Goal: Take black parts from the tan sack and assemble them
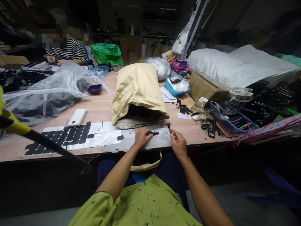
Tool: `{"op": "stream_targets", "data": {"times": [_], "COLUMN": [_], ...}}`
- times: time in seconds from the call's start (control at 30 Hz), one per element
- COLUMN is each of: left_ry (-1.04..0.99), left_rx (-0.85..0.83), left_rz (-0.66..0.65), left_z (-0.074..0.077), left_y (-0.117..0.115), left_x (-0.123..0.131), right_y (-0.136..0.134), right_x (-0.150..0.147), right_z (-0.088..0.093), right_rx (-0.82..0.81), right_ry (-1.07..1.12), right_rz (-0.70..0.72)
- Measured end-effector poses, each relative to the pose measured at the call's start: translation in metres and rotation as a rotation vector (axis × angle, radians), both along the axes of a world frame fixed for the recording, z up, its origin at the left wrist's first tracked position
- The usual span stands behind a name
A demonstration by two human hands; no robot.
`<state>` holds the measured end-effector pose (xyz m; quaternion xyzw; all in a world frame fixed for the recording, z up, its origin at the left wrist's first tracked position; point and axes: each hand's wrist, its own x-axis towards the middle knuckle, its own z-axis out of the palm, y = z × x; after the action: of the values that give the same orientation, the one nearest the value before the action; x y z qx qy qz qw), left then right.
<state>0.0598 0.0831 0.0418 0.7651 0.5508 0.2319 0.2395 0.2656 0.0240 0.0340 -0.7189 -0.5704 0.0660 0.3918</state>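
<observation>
Head view: at the near edge of the wooden table (102,105), on a grey-white board (161,142), a slim black part (154,133), lying roughly flat, left end at the left hand (141,137). Pinched there between thumb and fingers, with the hand low over the board; impossible to tell how firmly. Just to the right, in the right hand (179,144), a short round-headed tool (168,125), pinched by the shaft between thumb and fingers, black head up and apart from the black part. Directly beyond the board, a large pale-yellow sack (138,84), dark open mouth toward the near side. To the left, a white sheet (105,128) with rows of flat black pads (78,135), and near the far edge of these a white power bank (77,117) with a dark cable. Farther left, a clear plastic bag (50,94) over dark contents, beside a small navy tray (94,89). To the right of the sack, loose black pieces (184,109), a white-lidded jar (199,105), a cardboard box (208,86) and a blue tray (246,126) of mixed parts. Far right, a big white sack (218,67). Far left, a green bag (107,53) and a seated person in a striped top (75,48), both hands close together.
</observation>
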Motion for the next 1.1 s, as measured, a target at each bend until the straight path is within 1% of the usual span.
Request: {"op": "stream_targets", "data": {"times": [0.07,0.17,0.27,0.37,0.47,0.6,0.7,0.77,0.83,0.93,1.03,1.1], "left_ry": [0.008,0.024,0.027,0.031,0.030,0.020,0.012,0.003,-0.003,-0.007,-0.017,-0.022], "left_rx": [-0.006,-0.018,-0.018,-0.030,-0.050,-0.052,-0.060,-0.078,-0.097,-0.109,-0.113,-0.118], "left_rz": [-0.001,-0.012,-0.021,-0.021,-0.017,-0.005,-0.005,-0.004,-0.001,-0.001,-0.007,-0.007], "left_z": [0.000,0.000,0.001,0.002,0.003,0.004,0.005,0.007,0.010,0.012,0.012,0.010], "left_y": [0.000,0.000,0.000,-0.001,-0.001,-0.001,-0.001,-0.002,-0.003,-0.003,-0.003,-0.002], "left_x": [0.001,0.001,0.001,0.002,0.003,0.004,0.003,0.003,0.003,0.003,0.002,0.002], "right_y": [-0.011,-0.020,-0.021,-0.019,-0.019,-0.019,-0.019,-0.018,-0.018,-0.013,-0.002,0.008], "right_x": [-0.014,-0.032,-0.040,-0.042,-0.043,-0.051,-0.059,-0.060,-0.054,-0.030,0.002,0.019], "right_z": [0.001,0.004,0.006,0.005,0.004,0.005,0.002,-0.002,-0.005,-0.004,0.001,0.006], "right_rx": [0.034,0.052,0.055,0.029,0.008,0.051,0.057,0.037,0.025,0.015,-0.030,-0.150], "right_ry": [0.054,0.066,0.039,0.012,0.002,0.001,0.020,0.026,0.021,-0.026,-0.143,-0.232], "right_rz": [0.099,0.161,0.179,0.205,0.202,0.222,0.258,0.257,0.226,0.127,-0.053,-0.187]}}
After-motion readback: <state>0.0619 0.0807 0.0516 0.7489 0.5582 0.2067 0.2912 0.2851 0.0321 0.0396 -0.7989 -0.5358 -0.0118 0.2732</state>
